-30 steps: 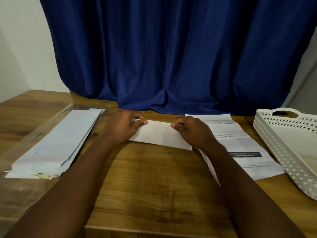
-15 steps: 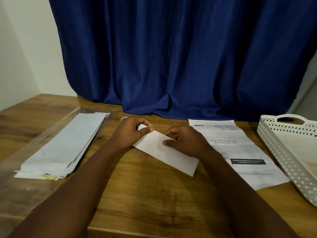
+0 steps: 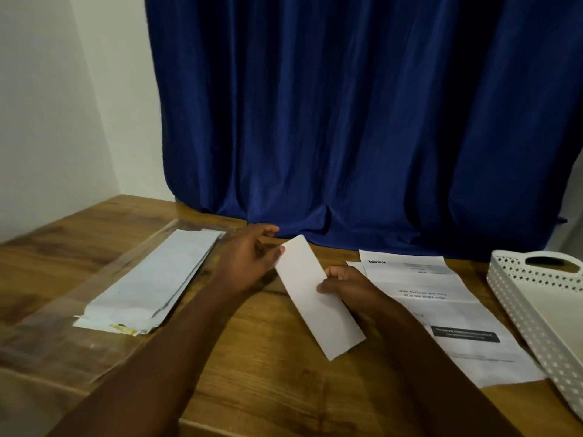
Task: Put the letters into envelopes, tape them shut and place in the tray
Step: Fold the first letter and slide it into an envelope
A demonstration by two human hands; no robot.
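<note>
Folded white paper letter slanted above the wooden table, right hand pinching its middle edge, left hand loosely spread, thumb touching its far end

Table: wood with a visible grain and a low satin sheen. Folded letter, at the centre: plain matt white paper, smooth. Printed sheets, at 3 o'clock of it: matt white paper, creased across, with black print. Envelopes, at 9 o'clock: pale paper, lying on a clear glossy plastic sleeve. Tray, far 3 o'clock: white perforated plastic. Curtain, at 12 o'clock: blue cloth, finely crinkled, matt.
</note>
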